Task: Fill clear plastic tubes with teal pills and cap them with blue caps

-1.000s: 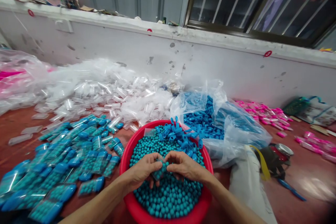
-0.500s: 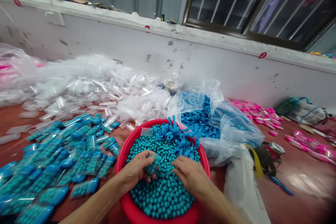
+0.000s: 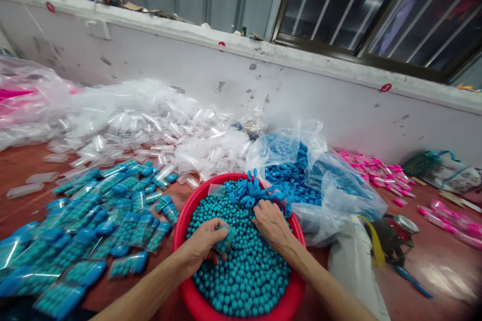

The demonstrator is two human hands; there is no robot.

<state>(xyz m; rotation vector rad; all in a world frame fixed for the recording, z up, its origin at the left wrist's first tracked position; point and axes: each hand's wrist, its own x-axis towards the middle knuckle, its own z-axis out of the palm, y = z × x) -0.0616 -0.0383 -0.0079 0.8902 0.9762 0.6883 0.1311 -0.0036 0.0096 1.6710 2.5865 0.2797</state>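
Observation:
A red basin full of small teal balls sits in front of me. My left hand is closed round a clear tube filled with teal balls, held over the balls. My right hand reaches to the far side of the basin, fingers curled at the pile of blue caps lying there; whether it holds one is hidden.
Filled blue-capped tubes lie spread at the left. A heap of empty clear tubes lies behind. A plastic bag of blue caps stands at the right, with pink tubes beyond. A white wall runs along the back.
My hands were together at the tube in the basin's middle. The right hand has left it and moved forward to the blue caps. The left hand keeps the tube.

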